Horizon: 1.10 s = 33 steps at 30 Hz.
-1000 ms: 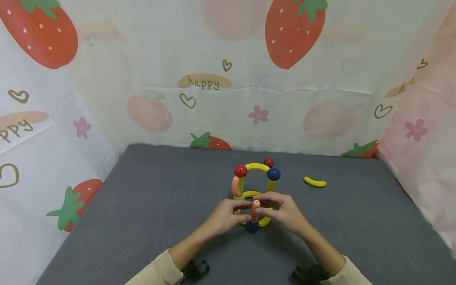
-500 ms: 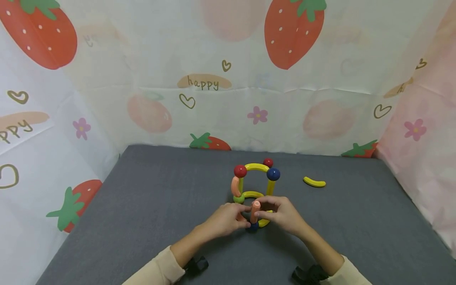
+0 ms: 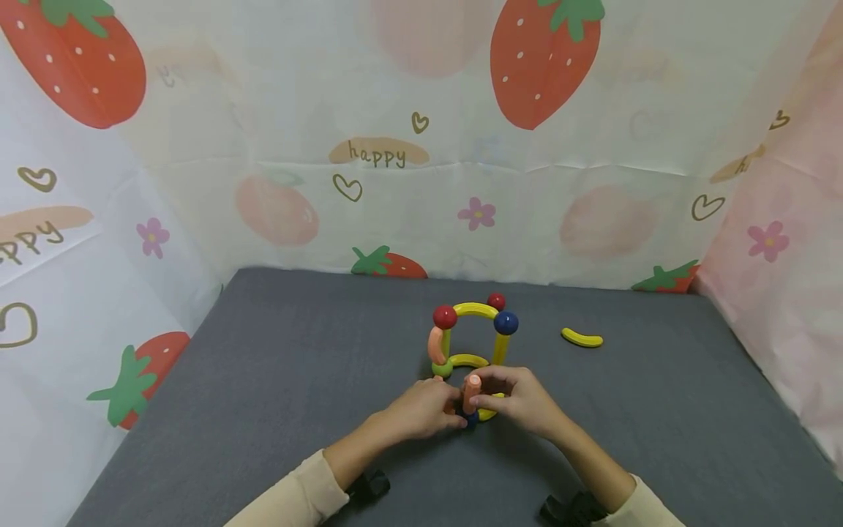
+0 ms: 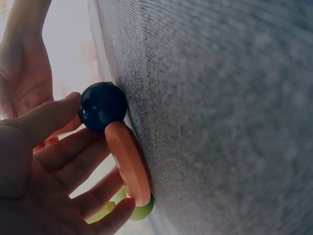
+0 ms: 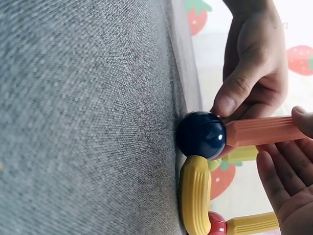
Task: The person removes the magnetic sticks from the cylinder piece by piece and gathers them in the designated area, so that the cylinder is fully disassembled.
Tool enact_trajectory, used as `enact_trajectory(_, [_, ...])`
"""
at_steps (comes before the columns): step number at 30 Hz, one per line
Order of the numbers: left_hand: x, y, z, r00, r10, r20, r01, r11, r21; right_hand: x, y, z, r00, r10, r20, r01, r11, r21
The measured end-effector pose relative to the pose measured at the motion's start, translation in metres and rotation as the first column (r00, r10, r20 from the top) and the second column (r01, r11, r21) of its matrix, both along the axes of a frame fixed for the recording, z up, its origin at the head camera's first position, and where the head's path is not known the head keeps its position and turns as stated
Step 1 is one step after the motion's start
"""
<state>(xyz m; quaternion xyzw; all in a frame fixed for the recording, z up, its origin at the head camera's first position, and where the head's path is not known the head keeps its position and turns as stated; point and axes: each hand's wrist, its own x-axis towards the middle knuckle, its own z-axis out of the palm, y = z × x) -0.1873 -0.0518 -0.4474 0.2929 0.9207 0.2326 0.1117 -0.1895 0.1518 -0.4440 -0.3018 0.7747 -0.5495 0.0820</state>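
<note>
Yellow curved stick [image 3: 582, 337] lying well apart

Glossy blue ball [image 5: 201, 135], ribbed plastic stick [image 5: 261, 131]

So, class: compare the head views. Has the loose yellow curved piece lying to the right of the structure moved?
No. The loose yellow curved piece lies in the same spot on the grey mat, equally far from the blue ball atop the structure.

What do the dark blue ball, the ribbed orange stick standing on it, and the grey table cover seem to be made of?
The dark blue ball looks like glossy hard plastic: it shows sharp highlights. The ribbed orange stick, pinched by the right hand and steadied by the left hand, looks like matte moulded plastic with lengthwise grooves. The grey table cover seems woven fabric, with a visible fine weave.
</note>
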Motion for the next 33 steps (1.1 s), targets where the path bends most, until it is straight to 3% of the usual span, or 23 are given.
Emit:
enact_trajectory(15, [-0.0001, 0.0029, -0.0026, 0.996, -0.004, -0.087, 0.001, 1.000, -0.025, -0.0015, -0.0009, -0.0008, 1.000, -0.010, -0.016, 0.011, 1.000, 0.023])
enact_trajectory(29, [-0.0003, 0.0053, -0.0010, 0.999, 0.006, -0.051, -0.007, 1.000, -0.031, -0.0037, 0.0022, 0.0009, 1.000, -0.010, -0.026, 0.010, 1.000, 0.009])
enact_trajectory(33, [-0.0003, 0.0051, 0.0012, 0.999, -0.002, -0.053, 0.000, 1.000, -0.028, -0.0052, 0.0047, 0.0079, 1.000, -0.016, -0.022, 0.016, 0.999, -0.037])
